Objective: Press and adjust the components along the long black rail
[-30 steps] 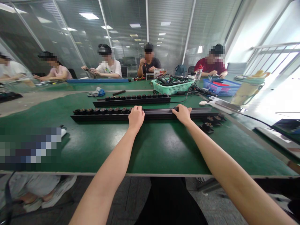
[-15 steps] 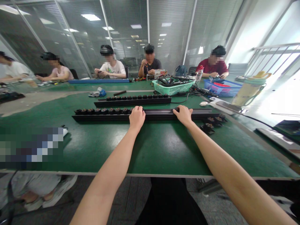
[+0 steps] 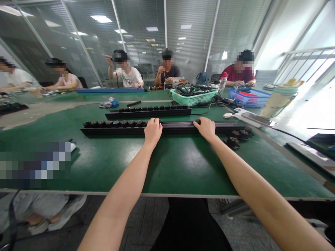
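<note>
- The long black rail (image 3: 180, 130) lies sideways on the green desk (image 3: 170, 167), in front of the person.
- The left hand (image 3: 153, 130) rests on the rail near its middle, fingers curled over the top, beside the end of a row of small black parts (image 3: 116, 123) on the rail's left stretch.
- The right hand (image 3: 206, 128) is on the rail farther right, its thumb side at a small dark piece (image 3: 198, 122); the hands are apart.
- How firmly either hand grips, I cannot tell, as the undersides of the fingers are hidden.
- Loose black parts (image 3: 231, 142) lie by the rail's right end.
- Behind the rail lies a second black rail (image 3: 149, 113), with its own row of parts.
- Farther back stand a green basket (image 3: 193, 98) of cables and a blue basket (image 3: 248, 99).
- Other people sit across the desk.
</note>
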A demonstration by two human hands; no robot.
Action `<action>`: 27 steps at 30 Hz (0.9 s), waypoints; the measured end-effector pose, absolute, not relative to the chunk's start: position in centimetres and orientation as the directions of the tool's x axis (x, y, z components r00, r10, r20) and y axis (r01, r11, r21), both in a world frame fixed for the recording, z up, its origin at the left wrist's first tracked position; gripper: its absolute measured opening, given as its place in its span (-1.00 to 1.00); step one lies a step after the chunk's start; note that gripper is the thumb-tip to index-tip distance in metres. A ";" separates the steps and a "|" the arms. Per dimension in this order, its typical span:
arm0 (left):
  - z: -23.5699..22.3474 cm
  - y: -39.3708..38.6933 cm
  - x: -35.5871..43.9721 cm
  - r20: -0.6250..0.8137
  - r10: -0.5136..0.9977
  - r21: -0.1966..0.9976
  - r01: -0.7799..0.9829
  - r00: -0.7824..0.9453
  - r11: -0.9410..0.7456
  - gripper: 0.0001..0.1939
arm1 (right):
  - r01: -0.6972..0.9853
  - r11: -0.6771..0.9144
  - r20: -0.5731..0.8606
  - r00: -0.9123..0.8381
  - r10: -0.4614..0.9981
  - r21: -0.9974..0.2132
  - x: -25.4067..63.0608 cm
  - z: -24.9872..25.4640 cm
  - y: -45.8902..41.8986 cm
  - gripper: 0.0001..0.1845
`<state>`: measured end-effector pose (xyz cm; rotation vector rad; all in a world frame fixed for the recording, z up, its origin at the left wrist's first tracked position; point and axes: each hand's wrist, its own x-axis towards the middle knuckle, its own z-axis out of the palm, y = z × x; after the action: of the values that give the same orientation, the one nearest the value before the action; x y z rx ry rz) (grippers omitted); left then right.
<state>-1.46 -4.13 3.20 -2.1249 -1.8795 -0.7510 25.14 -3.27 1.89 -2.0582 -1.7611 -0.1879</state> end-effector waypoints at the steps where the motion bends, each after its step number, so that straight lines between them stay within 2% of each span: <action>1: 3.2 -4.1 -1.5 0.497 0.866 0.175 0.970 0.059 -0.166 -0.71 | 0.967 -0.111 0.362 0.190 0.913 -0.229 25.1 1.9 -3.3 -0.63; 13: 3.2 -4.1 -1.5 0.490 0.870 0.186 0.969 0.052 -0.162 -0.69 | 0.949 -0.112 0.345 0.215 0.914 -0.294 25.1 2.2 -3.3 -0.65; 27: 3.3 -4.1 -1.4 0.491 0.870 0.193 0.967 0.051 -0.166 -0.70 | 0.945 -0.112 0.338 0.219 0.915 -0.307 25.1 2.3 -3.4 -0.65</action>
<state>-1.42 -4.15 3.26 -2.1322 -1.8945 -0.7637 25.06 -3.36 2.25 -2.0466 -1.7147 -0.0875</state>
